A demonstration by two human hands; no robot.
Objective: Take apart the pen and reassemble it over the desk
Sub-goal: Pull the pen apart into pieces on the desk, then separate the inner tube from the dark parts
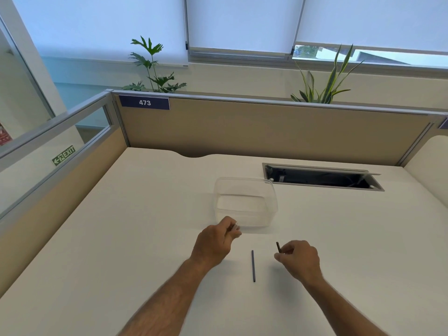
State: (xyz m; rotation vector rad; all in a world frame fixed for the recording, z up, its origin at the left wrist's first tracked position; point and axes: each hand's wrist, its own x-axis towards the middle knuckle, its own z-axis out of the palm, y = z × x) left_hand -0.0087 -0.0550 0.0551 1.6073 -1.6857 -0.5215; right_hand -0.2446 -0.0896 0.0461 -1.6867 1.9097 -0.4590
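Note:
The pen is in pieces over the white desk (121,238). A thin dark ink refill (253,266) lies flat on the desk between my two hands. My left hand (215,241) is closed around a pale, clear pen barrel (235,226), whose open end sticks out past my fingers. My right hand (299,259) pinches a short dark pen part (278,247) that points up and to the left. Both hands hover just above the desk, about a hand's width apart.
A clear plastic container (246,202) stands just beyond my left hand. An open cable slot (322,177) is set into the desk at the back right. Beige partition walls (266,127) close off the desk at the back and left.

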